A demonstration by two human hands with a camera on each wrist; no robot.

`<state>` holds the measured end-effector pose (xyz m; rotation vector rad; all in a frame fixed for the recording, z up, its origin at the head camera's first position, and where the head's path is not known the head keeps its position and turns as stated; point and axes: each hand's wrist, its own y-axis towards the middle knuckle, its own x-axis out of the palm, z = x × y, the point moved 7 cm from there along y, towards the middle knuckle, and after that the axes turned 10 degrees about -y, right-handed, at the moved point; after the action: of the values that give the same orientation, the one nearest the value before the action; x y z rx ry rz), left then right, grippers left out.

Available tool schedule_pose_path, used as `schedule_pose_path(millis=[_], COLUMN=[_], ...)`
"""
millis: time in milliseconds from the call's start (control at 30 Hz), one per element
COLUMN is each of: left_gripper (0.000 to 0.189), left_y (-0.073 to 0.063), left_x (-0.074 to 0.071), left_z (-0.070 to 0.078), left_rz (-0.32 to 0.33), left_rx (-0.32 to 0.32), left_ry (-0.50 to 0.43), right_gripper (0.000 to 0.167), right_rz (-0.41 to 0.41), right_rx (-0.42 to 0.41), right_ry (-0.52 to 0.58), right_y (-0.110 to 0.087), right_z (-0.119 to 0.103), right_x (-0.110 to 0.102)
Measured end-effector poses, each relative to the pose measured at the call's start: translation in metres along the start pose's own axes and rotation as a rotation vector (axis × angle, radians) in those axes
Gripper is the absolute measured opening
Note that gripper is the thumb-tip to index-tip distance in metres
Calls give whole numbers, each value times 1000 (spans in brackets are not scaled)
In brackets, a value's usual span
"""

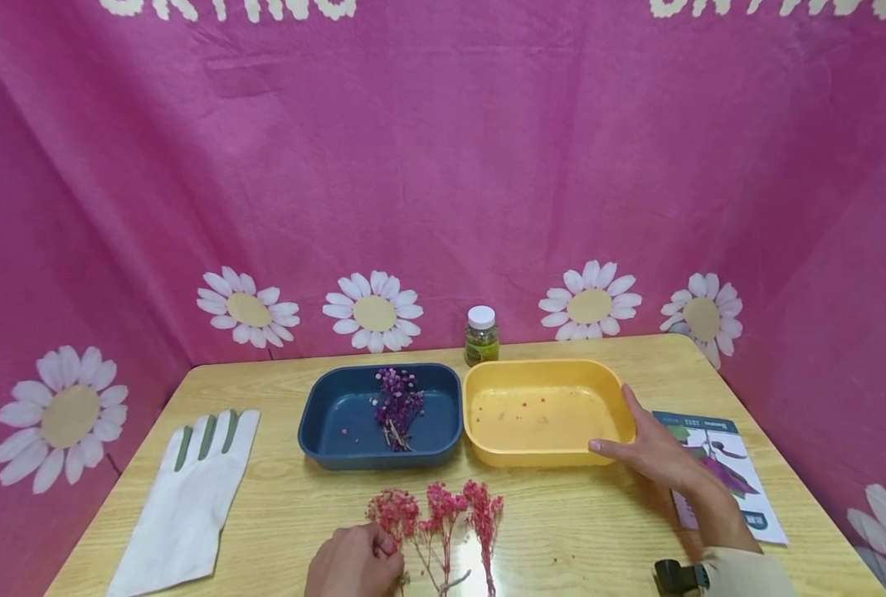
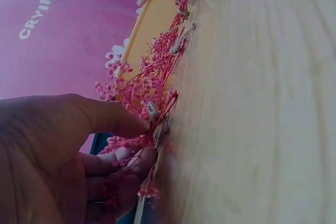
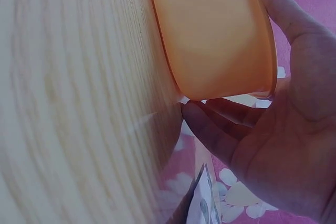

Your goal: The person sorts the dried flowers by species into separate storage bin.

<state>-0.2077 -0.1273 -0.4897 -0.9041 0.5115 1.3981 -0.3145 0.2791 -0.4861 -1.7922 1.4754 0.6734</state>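
Note:
My left hand [image 1: 355,562] is low at the table's front, thumb and index finger pinching the stems of a bunch of pink dried flowers [image 1: 394,512]. In the left wrist view, a pale twine tie [image 2: 153,110] shows beside the thumb. Two more pink bunches [image 1: 484,514] lie just to its right. My right hand [image 1: 659,448] rests against the near right corner of a yellow basin [image 1: 547,458], thumb along the front rim and fingers fairly straight along the side. Small pink and brown bits lie in that basin. A blue basin [image 1: 379,461] beside it holds purple dried flowers [image 1: 398,405].
A white glove [image 1: 189,506] with green stripes lies at left. Behind the basins stands a jar [image 1: 481,336] with a white lid. A printed packet [image 1: 734,481] lies right of my right hand. Pink flowered cloth [image 1: 443,182] hangs around the wooden table [image 1: 264,531].

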Motion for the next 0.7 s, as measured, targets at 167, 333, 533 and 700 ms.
schedule_pose_path(millis=[167, 333, 533, 700], left_gripper=[19, 20, 24, 39], left_y=[-1, -1, 0, -1], left_x=[-4, -2, 0, 0], left_z=[2, 9, 12, 15], left_rz=[38, 30, -45, -56], left_rx=[46, 186, 212, 198], left_ry=[-68, -176, -372, -430], right_gripper=[120, 121, 121, 121], right_rz=[18, 20, 31, 33], right_rx=[-17, -16, -20, -25], right_ry=[-22, -22, -23, -19], right_y=[-1, -2, -2, -2], right_z=[-2, -2, 0, 0], right_x=[-2, -1, -1, -2])
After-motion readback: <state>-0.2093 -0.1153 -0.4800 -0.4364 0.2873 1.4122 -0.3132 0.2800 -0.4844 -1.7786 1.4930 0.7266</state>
